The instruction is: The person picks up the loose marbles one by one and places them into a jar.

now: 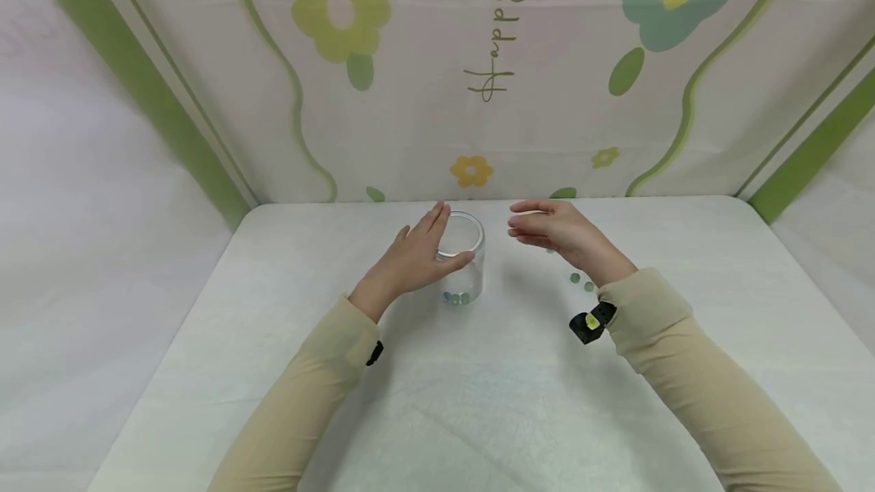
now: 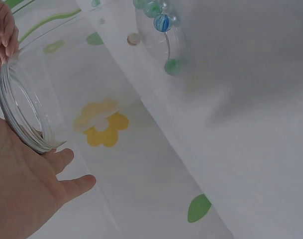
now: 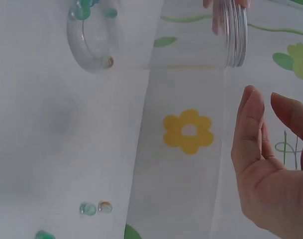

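Note:
A clear glass jar [image 1: 472, 272] stands upright on the white table, with several green and blue marbles [image 1: 456, 298] at its bottom. My left hand [image 1: 415, 257] rests against the left side of the jar's rim, thumb across the front and fingers stretched out straight. In the left wrist view, the palm [image 2: 22, 184] touches the threaded mouth [image 2: 24, 107]. To the right of the jar, my right hand [image 1: 557, 232] hovers, fingers slightly bent and thumb apart from them. Nothing shows between its fingers in the right wrist view [image 3: 270, 164].
Loose marbles [image 1: 575, 278] lie on the table [image 1: 437, 401] below and beside the right hand; another sits partly hidden under its fingers. A flower-printed cloth [image 1: 410, 120] rises behind the table's back edge. Black straps [image 1: 595, 321] with a camera sit at the wrists.

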`<state>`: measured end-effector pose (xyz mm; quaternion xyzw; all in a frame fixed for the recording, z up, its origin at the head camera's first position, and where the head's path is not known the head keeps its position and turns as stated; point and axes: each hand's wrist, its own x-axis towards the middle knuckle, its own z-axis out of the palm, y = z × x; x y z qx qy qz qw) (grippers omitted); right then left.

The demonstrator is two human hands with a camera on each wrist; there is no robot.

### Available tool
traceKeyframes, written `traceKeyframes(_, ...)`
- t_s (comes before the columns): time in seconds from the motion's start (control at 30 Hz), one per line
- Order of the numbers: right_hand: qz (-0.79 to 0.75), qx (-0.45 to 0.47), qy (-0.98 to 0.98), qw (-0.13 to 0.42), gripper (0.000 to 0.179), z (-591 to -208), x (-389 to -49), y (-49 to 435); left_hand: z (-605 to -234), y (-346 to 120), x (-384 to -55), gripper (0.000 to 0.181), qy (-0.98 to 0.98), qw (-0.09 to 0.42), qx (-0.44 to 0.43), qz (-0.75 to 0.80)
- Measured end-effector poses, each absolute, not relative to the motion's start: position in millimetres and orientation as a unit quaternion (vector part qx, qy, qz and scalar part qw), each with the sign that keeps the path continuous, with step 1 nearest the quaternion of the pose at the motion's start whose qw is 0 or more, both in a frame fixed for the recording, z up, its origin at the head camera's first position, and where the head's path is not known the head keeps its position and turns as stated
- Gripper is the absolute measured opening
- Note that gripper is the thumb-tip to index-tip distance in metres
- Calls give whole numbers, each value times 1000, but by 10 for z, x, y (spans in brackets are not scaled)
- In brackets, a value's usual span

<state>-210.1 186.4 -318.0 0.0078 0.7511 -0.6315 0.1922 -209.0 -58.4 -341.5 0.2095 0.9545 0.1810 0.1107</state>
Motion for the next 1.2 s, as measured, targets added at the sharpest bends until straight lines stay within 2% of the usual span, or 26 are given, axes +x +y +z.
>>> traceKeyframes(0.8, -555, 82, 804, 197, 63, -3722, -2037, 2865, -3403, -592, -2069, 92, 952, 106, 219, 185)
traceKeyframes(1.2, -443, 112, 865, 207, 61, -3911, -1941, 3209, -3417, -590, -2078, 92, 953, 105, 217, 185)
